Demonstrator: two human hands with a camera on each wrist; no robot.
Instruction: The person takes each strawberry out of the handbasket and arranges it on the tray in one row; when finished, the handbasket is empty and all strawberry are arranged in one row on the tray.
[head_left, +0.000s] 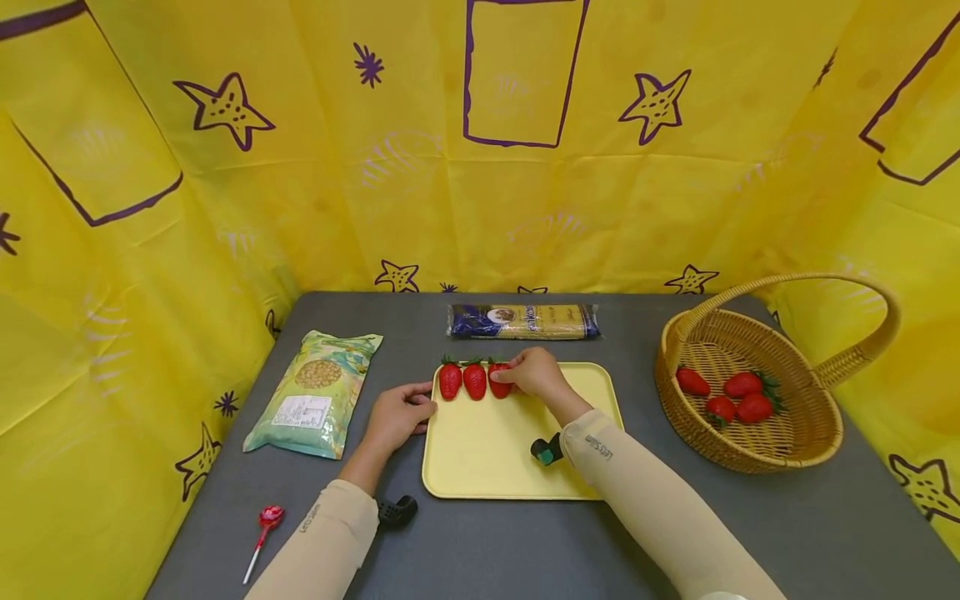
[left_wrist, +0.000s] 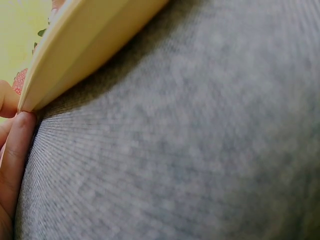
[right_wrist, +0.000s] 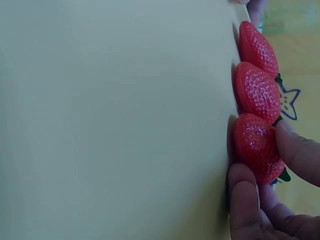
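Both sleeves (head_left: 645, 492) read "Let's Slim". Blue-&-gold pasta pack (head_left: 525, 322) at far edge has brand lettering, too blurred to read w/ certainty; green bag (head_left: 315, 396), left, has a white label, txt too small. Dark grey counter (head_left: 480, 554), yellow cloth (head_left: 337, 208) w/ purple starfish on the far, left & right sides.

Hands apart: left hand (head_left: 397, 417) pinches the left rim of the pale-yellow tray (head_left: 487, 458) nr its far corner; right hand (head_left: 534, 372) pinches the rightmost strawberry (head_left: 498, 379) of 3 in a row along the tray's far rim, covering part of it. Four more strawberries (head_left: 753, 408) sit in the wicker basket (head_left: 677, 421), right; lollipop (head_left: 271, 517) near left. Right arm hides some of the tray; sleeves cut off at near edge. Left wrist view: mostly blurry counter, just a sliver of strawberry.
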